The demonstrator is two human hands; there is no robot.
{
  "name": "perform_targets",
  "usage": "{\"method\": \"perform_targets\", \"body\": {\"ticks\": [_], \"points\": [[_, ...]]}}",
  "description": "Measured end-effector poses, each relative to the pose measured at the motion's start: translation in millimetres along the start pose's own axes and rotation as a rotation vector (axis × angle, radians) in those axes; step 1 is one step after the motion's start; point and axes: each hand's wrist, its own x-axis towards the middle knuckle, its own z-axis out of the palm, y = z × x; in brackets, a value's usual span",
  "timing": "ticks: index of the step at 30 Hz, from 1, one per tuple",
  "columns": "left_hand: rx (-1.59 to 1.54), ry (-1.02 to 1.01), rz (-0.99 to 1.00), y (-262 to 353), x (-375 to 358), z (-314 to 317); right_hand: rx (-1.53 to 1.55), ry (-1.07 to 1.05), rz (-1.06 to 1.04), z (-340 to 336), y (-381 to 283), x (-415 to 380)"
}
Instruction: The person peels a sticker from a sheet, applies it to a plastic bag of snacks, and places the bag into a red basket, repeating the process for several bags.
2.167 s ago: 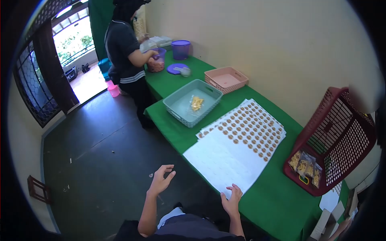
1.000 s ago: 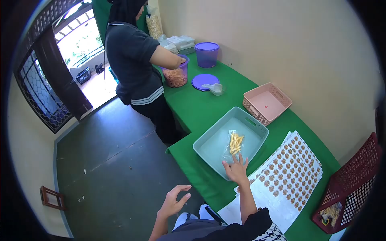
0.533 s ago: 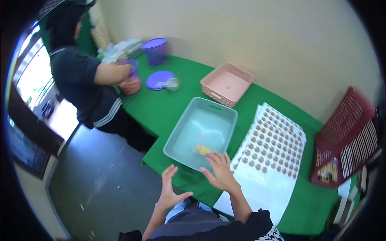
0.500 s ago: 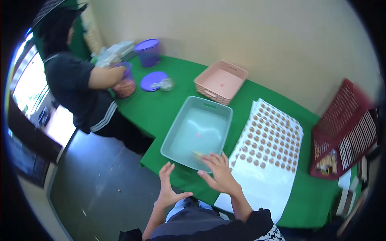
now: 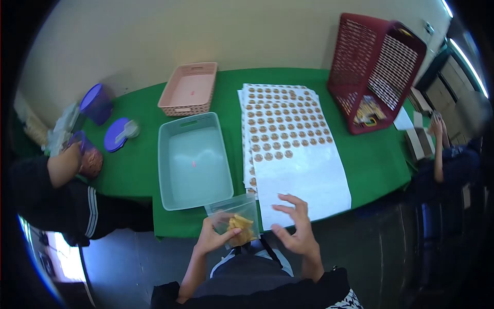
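Observation:
My left hand [image 5: 210,238] grips a clear plastic pouch [image 5: 248,208], with yellow snack pieces [image 5: 240,226] inside. The pouch is held in front of my body, by the near edge of the table. My right hand [image 5: 298,233] is raised with its fingers apart, holding nothing. It hovers over the near end of a white sheet of round brown stickers [image 5: 296,180], whose lower part is bare backing. Just beyond my left hand stands a teal plastic basket [image 5: 193,190] with a small pink mark on its floor.
A pink basket [image 5: 189,85] and a tall maroon crate [image 5: 357,56] holding packets stand farther back on the green cloth [image 5: 139,177]. At left are a purple tub [image 5: 96,105], a purple lid [image 5: 114,141] and a co-worker's arm [image 5: 64,166] in another tub. Another person's hands [image 5: 436,126] show at right.
My view has swung right. The pouch of yellow pieces is now in my left hand, which was open before. My right hand has moved from the teal basket to near the sticker sheet.

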Motion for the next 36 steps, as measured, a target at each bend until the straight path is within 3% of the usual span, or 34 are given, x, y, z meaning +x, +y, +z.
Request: {"method": "perform_targets", "body": {"ticks": [4, 9, 11, 13, 15, 16, 18, 19, 21, 23, 25, 27, 29, 31, 33, 36], "points": [[-0.196, -0.041, -0.049, 5, 5, 3, -0.153, 0.111, 0.260, -17, 31, -41], [-0.526, 0.083, -0.036, 5, 21, 23, -0.279, 0.074, 0.296, -36, 69, -65], [-0.529, 0.133, -0.033, 4, 31, 36, -0.168, -0.191, 0.475, -41, 101, -66], [-0.540, 0.214, -0.009, 6, 43, 50, -0.217, -0.484, 0.830, -39, 131, -57], [-0.526, 0.257, 0.017, 6, 56, 65, -0.487, -0.434, 0.602, -33, 159, -67], [-0.535, 0.282, 0.032, 8, 63, 73, -0.487, -0.439, 0.596, -32, 169, -72], [-0.540, 0.315, 0.037, 10, 74, 88, -0.710, -0.279, 0.319, -34, 181, -79], [-0.539, 0.305, 0.021, 10, 81, 95, -0.703, -0.289, 0.319, -38, 184, -80], [-0.540, 0.305, -0.003, 9, 92, 110, -0.627, -0.593, 0.398, -51, 184, -80], [-0.545, 0.342, 0.028, 7, 100, 123, -0.633, -0.622, 0.301, -68, 178, -74], [-0.555, 0.390, 0.013, 9, 100, 134, -0.361, -0.886, 0.576, -82, 167, -56], [-0.564, 0.445, -0.006, 8, 100, 143, -0.357, -0.869, 0.516, -81, 182, -60], [-0.569, 0.501, -0.031, 5, 96, 149, -0.209, -1.105, 0.539, -80, 200, -59], [-0.538, 0.518, -0.063, -1, 90, 150, -0.199, -1.172, 0.562, -77, 208, -58], [-0.497, 0.516, -0.090, -7, 86, 148, -0.063, -1.089, 0.432, -72, 219, -67], [-0.458, 0.545, -0.099, -11, 88, 146, -0.027, -1.232, 0.531, -69, 220, -59]]}}
